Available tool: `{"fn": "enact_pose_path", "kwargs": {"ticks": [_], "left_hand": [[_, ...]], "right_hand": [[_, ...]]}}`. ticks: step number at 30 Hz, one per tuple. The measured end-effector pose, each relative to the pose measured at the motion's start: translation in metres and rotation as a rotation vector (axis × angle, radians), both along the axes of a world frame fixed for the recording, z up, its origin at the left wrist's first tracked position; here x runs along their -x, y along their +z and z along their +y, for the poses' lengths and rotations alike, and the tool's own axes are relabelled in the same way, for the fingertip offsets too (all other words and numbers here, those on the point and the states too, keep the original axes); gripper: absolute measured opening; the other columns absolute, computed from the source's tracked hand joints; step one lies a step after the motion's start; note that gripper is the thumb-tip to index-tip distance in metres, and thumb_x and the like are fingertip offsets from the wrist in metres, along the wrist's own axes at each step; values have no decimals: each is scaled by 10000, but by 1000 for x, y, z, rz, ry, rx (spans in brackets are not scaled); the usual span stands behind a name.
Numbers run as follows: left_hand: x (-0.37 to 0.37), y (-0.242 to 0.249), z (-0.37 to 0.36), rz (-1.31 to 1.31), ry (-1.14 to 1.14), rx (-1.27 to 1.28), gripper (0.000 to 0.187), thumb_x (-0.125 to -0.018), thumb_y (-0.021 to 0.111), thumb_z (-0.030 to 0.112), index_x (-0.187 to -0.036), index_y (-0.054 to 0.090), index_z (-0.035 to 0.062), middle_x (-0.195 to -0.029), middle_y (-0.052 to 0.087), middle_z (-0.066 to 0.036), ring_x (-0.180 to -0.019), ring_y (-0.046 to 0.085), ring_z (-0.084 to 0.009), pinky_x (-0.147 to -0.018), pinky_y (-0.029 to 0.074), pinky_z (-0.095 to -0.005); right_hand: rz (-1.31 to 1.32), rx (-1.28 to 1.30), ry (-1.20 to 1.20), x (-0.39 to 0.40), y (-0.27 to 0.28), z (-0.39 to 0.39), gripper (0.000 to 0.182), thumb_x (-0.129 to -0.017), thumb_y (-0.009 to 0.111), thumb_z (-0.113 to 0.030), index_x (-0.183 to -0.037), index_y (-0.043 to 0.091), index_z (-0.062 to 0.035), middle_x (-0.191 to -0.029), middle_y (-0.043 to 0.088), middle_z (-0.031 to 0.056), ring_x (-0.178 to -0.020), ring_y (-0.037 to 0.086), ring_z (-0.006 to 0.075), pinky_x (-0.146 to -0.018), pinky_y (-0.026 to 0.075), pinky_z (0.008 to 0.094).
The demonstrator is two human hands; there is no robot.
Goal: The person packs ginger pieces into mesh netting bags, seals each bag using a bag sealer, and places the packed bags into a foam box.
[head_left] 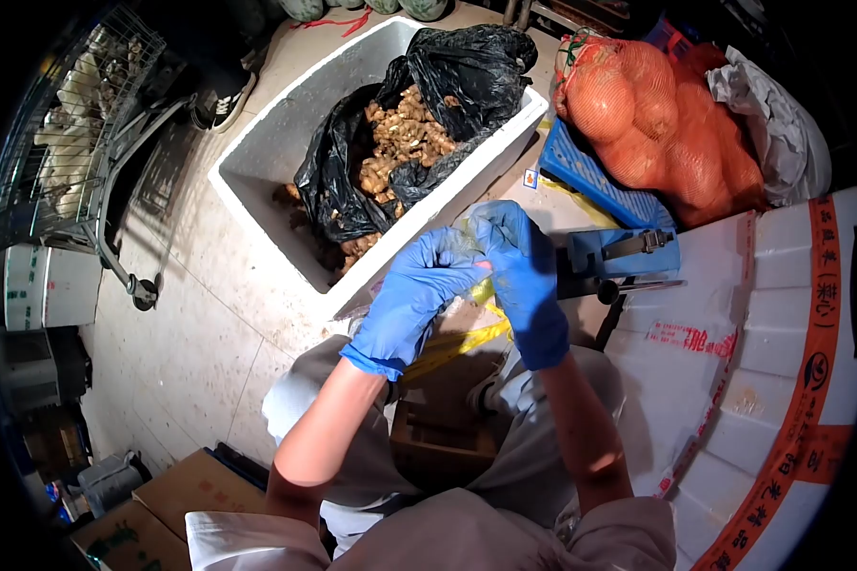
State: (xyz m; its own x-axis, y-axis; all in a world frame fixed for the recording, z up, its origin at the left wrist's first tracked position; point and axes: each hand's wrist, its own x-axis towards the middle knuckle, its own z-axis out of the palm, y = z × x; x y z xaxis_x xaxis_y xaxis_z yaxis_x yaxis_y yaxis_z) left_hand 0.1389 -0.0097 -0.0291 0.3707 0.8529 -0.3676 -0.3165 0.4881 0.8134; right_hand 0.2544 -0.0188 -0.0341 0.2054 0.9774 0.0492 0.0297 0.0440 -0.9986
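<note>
My left hand [417, 295] and my right hand [522, 276], both in blue gloves, come together in front of my knees. Their fingers are closed around a small pale, yellowish thing [479, 288], mostly hidden by the gloves, whose kind I cannot make out. A bit of bare fingertip shows at the left glove. Just beyond the hands stands a white foam box [257, 181] with a black plastic bag [476, 71] in it. Ginger [405, 138] lies in the opened bag and beside it in the box.
Right of the box, an orange mesh sack [652, 114] of round produce rests on a blue crate [605, 181]. White foam cartons [676, 352] flank my right side. On the left stand a wire cart [76, 133] and cardboard boxes [195, 490]. Yellow strapping [457, 344] lies below my hands.
</note>
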Motion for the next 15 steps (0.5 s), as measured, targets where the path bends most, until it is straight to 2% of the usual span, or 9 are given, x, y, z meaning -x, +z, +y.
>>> {"fn": "enact_pose_path", "kwargs": {"ticks": [3, 5, 7, 8, 10, 11, 13, 14, 15], "left_hand": [[9, 7, 4, 38, -132, 78, 181, -708, 623, 37, -874, 558, 64, -717, 541, 52, -609, 469, -14, -523, 361, -146], [7, 4, 3, 41, -62, 75, 168, -708, 625, 43, -859, 558, 70, -704, 537, 58, -586, 457, -11, -502, 346, -142], [7, -1, 3, 43, 9, 72, 155, -707, 627, 50, -844, 558, 77, -692, 534, 64, -564, 446, -7, -482, 331, -138], [8, -4, 4, 45, 41, 50, 142, -709, 626, 56, -829, 555, 85, -689, 531, 64, -563, 445, -8, -480, 331, -139], [10, -7, 6, 84, 87, 11, 121, -719, 618, 64, -804, 543, 104, -696, 527, 56, -571, 459, -12, -487, 341, -138], [10, -10, 7, 83, 92, 9, 121, -719, 618, 64, -804, 543, 104, -696, 527, 56, -571, 459, -12, -487, 341, -138], [10, -12, 7, -46, 170, -5, 122, -735, 603, 69, -834, 539, 99, -721, 537, 44, -584, 483, -24, -488, 369, -140], [10, -8, 5, -47, 172, -4, 122, -735, 603, 69, -834, 539, 99, -721, 537, 44, -584, 483, -24, -488, 369, -140], [10, -2, 3, -166, 153, 92, 115, -752, 584, 73, -853, 535, 91, -734, 544, 34, -602, 503, -37, -502, 399, -143]], "right_hand": [[-145, -57, 1, -3, -11, 2, 122, -786, 549, -81, -892, 533, -22, -780, 571, 42, -686, 520, 68, -626, 450, 207], [-181, -98, 10, -1, -26, 6, 122, -782, 554, -81, -887, 527, -25, -767, 570, 37, -686, 519, 60, -619, 447, 200], [90, -227, -64, 6, -32, 13, 152, -746, 600, -98, -856, 509, -47, -716, 561, 43, -667, 537, 81, -605, 450, 216], [89, -227, -60, 4, -29, 14, 152, -746, 600, -98, -856, 509, -47, -716, 561, 43, -667, 537, 81, -605, 450, 216], [-221, -273, -215, -4, -18, 15, 202, -710, 638, -117, -831, 487, -59, -705, 556, 49, -648, 547, 111, -596, 452, 232], [-220, -275, -211, -9, -22, 14, 202, -710, 638, -117, -831, 487, -59, -705, 556, 49, -648, 547, 111, -596, 452, 232], [-161, -119, 62, -13, -27, 11, 232, -693, 657, -143, -820, 484, -52, -710, 550, 44, -629, 543, 122, -597, 453, 245], [-507, -50, 115, -10, -11, 7, 228, -699, 650, -141, -826, 485, -49, -683, 536, 29, -632, 532, 115, -618, 446, 241], [-507, -48, 116, -10, -18, 2, 228, -699, 650, -141, -826, 485, -49, -683, 536, 29, -632, 532, 115, -618, 446, 241]]}}
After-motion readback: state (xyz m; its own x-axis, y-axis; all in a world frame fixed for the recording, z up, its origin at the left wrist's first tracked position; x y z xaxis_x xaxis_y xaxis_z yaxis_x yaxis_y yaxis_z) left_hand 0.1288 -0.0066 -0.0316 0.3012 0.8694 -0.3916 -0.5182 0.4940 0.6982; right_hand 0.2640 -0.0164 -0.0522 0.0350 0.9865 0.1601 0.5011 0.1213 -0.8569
